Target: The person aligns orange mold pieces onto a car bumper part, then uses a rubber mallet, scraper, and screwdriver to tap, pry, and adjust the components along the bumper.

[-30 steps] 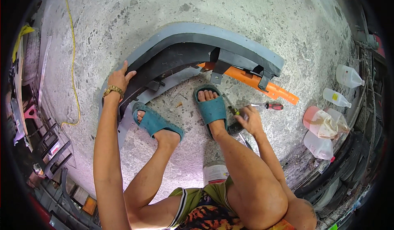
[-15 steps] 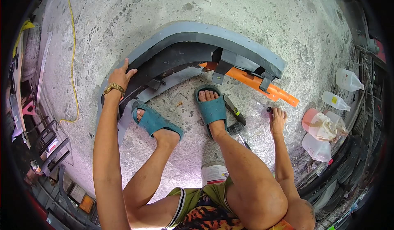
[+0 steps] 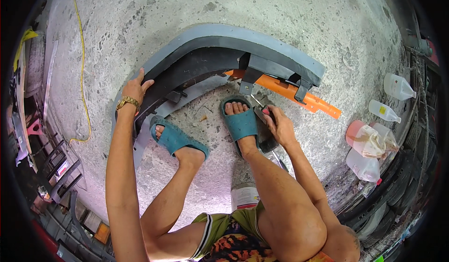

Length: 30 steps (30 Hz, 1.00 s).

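Observation:
A long curved grey and black bumper-like part [image 3: 206, 30] lies on the concrete floor before my feet. My left hand [image 3: 134, 90], with a gold watch on the wrist, rests on its left rim, thumb and forefinger spread apart. In my right hand [image 3: 282, 127] is a screwdriver [image 3: 266, 111] with a dark and red handle, fingers closed round it. Its shaft points up-left, the tip close to the holed tab of a black bracket [image 3: 246, 87] on the part; I cannot tell whether they touch. An orange tube [image 3: 276, 87] runs beneath the bracket.
Beside my right foot lies a black-headed tool [image 3: 269, 145], partly hidden by my hand. A white tub [image 3: 244, 197] stands between my legs. Plastic jugs [image 3: 362, 166] and bottles [image 3: 384, 111] line the right side. A yellow cord [image 3: 83, 65] trails on the left, near piled scrap.
My right hand has moved left and slightly up with the screwdriver, from open floor to the bracket's tab. My left hand stays on the bumper-like part's rim.

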Available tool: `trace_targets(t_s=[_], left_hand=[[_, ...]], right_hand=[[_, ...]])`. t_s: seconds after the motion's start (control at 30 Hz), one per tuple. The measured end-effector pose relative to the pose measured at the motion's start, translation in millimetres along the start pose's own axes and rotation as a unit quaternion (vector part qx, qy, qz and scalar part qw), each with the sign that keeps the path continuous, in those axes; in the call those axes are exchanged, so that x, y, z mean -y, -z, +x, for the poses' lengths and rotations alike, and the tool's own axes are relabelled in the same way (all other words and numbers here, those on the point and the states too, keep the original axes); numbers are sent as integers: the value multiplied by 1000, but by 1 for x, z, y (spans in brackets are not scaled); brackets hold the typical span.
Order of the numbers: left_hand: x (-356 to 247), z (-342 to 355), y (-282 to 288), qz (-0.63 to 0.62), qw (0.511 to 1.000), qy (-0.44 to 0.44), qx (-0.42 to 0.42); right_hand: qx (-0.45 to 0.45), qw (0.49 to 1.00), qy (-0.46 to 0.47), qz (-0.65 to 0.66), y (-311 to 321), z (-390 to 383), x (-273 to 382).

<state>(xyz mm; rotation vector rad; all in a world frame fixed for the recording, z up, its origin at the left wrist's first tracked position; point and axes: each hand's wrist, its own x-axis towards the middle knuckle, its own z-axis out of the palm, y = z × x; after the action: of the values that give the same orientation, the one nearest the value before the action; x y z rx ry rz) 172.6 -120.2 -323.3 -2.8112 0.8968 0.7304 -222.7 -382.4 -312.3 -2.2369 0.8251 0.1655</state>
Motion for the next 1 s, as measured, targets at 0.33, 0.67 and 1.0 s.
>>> trace_targets(t_s=[0.33, 0.67, 1.0], left_hand=[[-4, -1, 0, 6, 1000, 2, -2], [-6, -1, 0, 22, 1000, 3, 4], [-5, 0, 2, 38, 999, 0, 16]], right_hand=[[19, 987, 5, 158, -24, 25, 27], [131, 867, -203, 435, -29, 34, 48], [108, 809, -245, 523, -39, 34, 50]])
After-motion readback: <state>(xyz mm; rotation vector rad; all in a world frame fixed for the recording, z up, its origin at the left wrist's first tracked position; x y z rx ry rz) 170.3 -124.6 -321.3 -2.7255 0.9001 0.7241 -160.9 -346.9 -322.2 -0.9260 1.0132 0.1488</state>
